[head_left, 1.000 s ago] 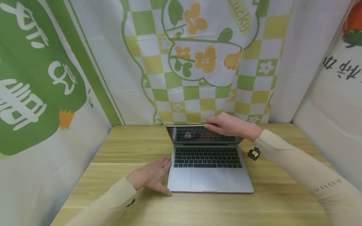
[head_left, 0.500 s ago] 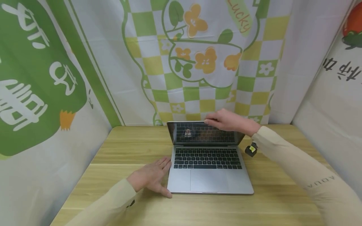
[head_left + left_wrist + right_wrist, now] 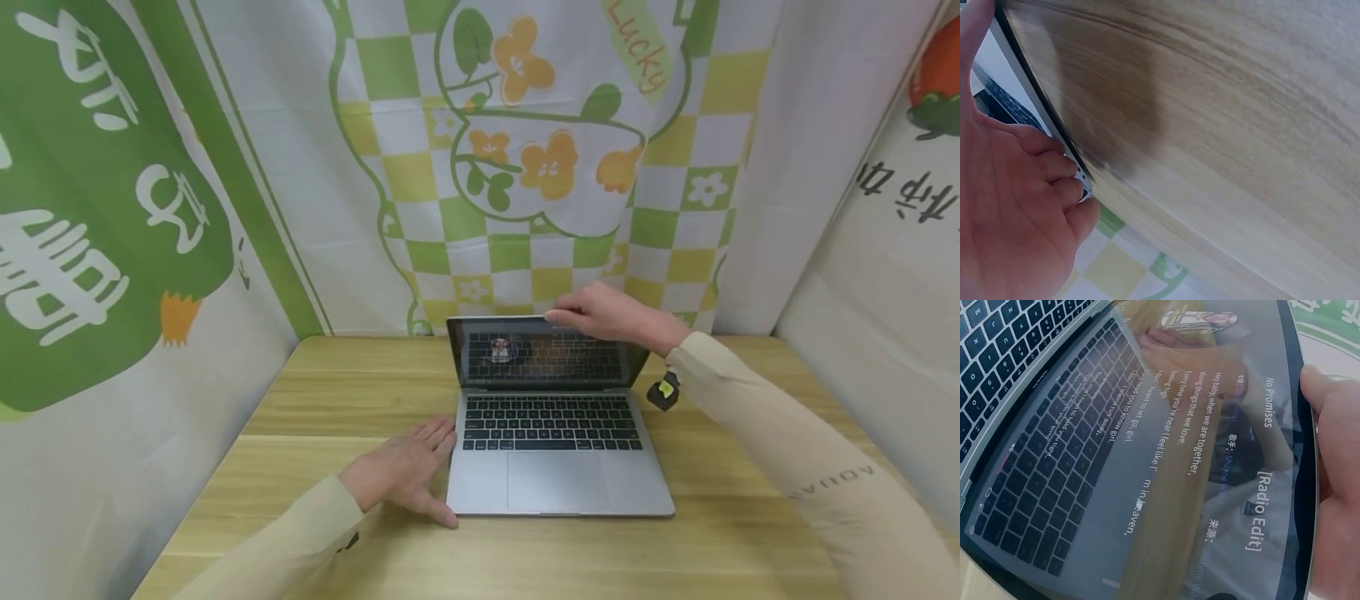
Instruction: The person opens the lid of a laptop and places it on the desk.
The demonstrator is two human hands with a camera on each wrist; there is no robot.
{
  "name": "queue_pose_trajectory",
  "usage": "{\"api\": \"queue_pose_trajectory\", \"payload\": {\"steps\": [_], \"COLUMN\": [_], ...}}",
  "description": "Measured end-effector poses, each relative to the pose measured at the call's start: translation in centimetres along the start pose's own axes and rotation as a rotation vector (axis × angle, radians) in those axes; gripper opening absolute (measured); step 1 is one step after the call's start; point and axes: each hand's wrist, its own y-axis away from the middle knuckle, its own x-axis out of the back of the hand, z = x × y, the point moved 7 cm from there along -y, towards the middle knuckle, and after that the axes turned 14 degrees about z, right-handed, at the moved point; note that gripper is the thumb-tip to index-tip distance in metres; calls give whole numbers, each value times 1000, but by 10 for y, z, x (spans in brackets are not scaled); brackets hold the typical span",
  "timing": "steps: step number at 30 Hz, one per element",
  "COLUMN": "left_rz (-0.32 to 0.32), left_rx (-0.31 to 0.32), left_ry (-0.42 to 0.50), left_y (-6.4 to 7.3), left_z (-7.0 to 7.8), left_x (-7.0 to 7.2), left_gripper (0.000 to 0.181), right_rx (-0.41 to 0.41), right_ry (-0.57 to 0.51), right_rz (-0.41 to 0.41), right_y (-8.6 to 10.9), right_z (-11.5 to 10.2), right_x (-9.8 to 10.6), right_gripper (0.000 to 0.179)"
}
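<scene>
A silver laptop (image 3: 555,483) lies unfolded on the wooden table, its black keyboard (image 3: 551,423) and trackpad facing me. Its screen (image 3: 517,354) leans up at the back, and in the right wrist view the lit display (image 3: 1210,462) carries song lyrics and a reflection of the keys. At the lid's top edge, right of its middle, my right hand (image 3: 618,317) pinches the rim, with the thumb (image 3: 1322,390) against the edge and the other fingers mostly hidden. My left hand (image 3: 405,471) rests on the table along the laptop's left side, its straight fingers (image 3: 1063,178) touching the base edge.
The wooden table (image 3: 315,400) runs back to a checkered, flower-printed cloth (image 3: 517,242) behind the laptop. Printed white cloths hang at the left (image 3: 247,333) and right (image 3: 862,317). A small black wrist device (image 3: 663,392) hangs below the right cuff.
My right hand has raised the lid's top edge and tilted the screen farther back, so more of the display shows. The left hand keeps its place beside the base.
</scene>
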Motion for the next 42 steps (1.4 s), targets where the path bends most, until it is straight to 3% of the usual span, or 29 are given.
{"api": "queue_pose_trajectory", "payload": {"steps": [19,42], "left_rz": [-37,-43], "left_rx": [15,20], "left_ry": [63,-25], "left_y": [-2,-5], "left_z": [-4,0], "left_x": [4,2], "left_gripper": [127,130], "right_rx": [-65,-106], "right_ry": [-30,-44], "right_rz": [-26,-39], "right_y": [-13,-23], "right_z": [13,25], "right_x": [1,1], "right_gripper": [44,44]}}
